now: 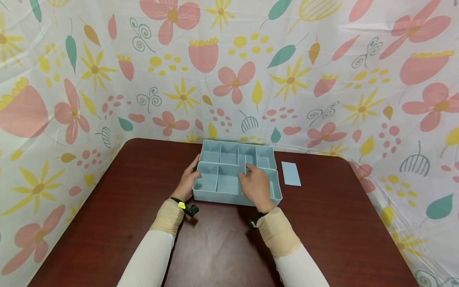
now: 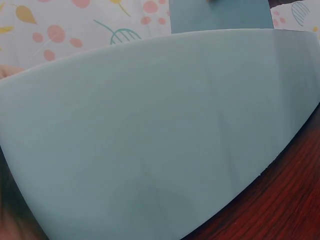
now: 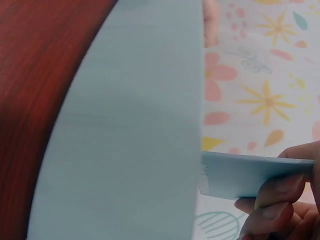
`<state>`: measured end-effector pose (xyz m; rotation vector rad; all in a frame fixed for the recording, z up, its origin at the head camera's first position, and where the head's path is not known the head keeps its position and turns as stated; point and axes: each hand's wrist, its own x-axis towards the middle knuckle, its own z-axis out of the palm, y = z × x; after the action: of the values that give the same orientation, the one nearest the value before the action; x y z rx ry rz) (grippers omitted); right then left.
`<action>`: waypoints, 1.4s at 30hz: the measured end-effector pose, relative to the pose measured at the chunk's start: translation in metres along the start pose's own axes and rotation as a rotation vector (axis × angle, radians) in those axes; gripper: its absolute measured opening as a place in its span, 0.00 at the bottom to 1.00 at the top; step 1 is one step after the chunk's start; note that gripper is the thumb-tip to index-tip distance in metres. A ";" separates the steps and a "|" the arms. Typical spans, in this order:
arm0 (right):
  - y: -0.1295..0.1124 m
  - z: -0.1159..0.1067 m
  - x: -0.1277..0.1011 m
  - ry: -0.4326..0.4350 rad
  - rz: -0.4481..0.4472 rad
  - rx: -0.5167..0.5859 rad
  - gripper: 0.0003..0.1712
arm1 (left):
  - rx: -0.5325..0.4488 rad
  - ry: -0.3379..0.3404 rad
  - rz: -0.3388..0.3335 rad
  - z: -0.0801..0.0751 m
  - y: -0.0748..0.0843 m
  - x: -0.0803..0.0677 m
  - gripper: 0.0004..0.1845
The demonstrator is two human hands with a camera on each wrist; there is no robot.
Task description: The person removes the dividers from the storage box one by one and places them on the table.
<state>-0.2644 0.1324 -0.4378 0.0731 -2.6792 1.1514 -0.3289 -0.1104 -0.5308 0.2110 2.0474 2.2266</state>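
Observation:
A light blue tray (image 1: 267,161) split into several compartments lies on the dark wooden table (image 1: 143,223). My left hand (image 1: 187,181) holds the tray's left wall, thumb over the rim. My right hand (image 1: 255,186) hovers over the tray's right half and pinches a thin blue divider (image 1: 247,166) standing in the front row. In the right wrist view the divider (image 3: 245,175) is held flat between my fingertips (image 3: 272,210), beside the tray's outer wall (image 3: 135,140). That same wall (image 2: 160,130) fills the left wrist view.
A loose blue divider panel (image 1: 291,173) lies flat on the table just right of the tray. A floral cloth (image 1: 229,71) walls in the table on the back and both sides. Bare table (image 2: 295,200) lies in front of the tray.

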 end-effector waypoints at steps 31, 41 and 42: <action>0.034 -0.064 0.010 0.193 0.080 0.113 0.16 | -0.003 0.001 0.014 -0.005 -0.006 -0.001 0.44; 0.068 -0.099 0.011 0.321 0.252 0.176 0.25 | 0.031 0.007 0.015 -0.004 -0.003 0.001 0.45; 0.071 -0.103 0.012 0.325 0.273 0.181 0.25 | 0.031 0.006 0.015 -0.003 -0.003 0.002 0.45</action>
<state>-0.2662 0.2565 -0.4174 -0.4254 -2.3434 1.3493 -0.3310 -0.1132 -0.5338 0.2237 2.0915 2.2076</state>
